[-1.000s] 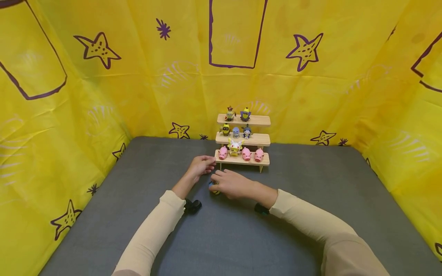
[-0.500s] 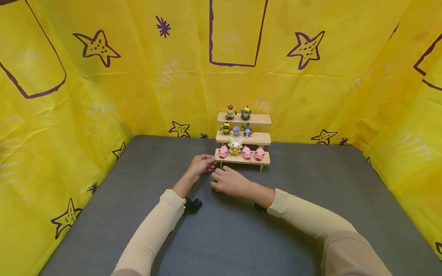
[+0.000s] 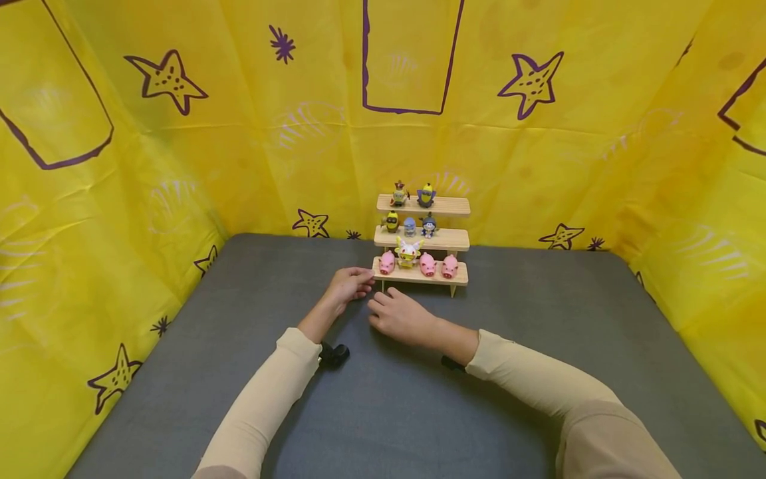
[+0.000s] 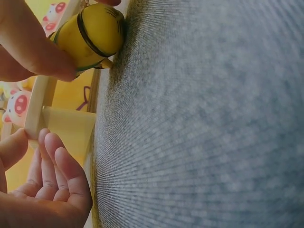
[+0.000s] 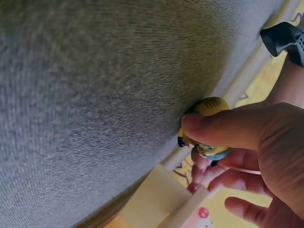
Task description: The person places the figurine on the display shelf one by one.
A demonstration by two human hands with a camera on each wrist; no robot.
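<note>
My right hand (image 3: 404, 318) pinches a yellow minion figurine (image 4: 97, 33) between thumb and fingers, just in front of the wooden tiered stand (image 3: 439, 274). In the head view the hand hides this figurine; the right wrist view shows the figurine (image 5: 211, 107) low by the grey surface, its yellow back partly covered by the thumb. At the stand's left end, my left hand (image 3: 349, 287) pinches the edge of the lowest shelf with thumb and index finger, the other fingers loosely bent below. Pink pigs (image 3: 427, 265) and a white-and-yellow figurine (image 3: 409, 253) stand on that shelf.
The middle shelf (image 3: 453, 238) bears three small figurines, among them a blue-grey one (image 3: 409, 227). Two figurines, including a yellow one with purple (image 3: 426, 195), occupy the left part of the top shelf (image 3: 457, 207). A yellow patterned cloth (image 3: 335, 173) rises behind the grey surface (image 3: 371, 412).
My right hand has turned slightly and shifted a little to the right, so the figurine that showed beneath its fingers is now hidden in the head view. The left hand stays at the shelf.
</note>
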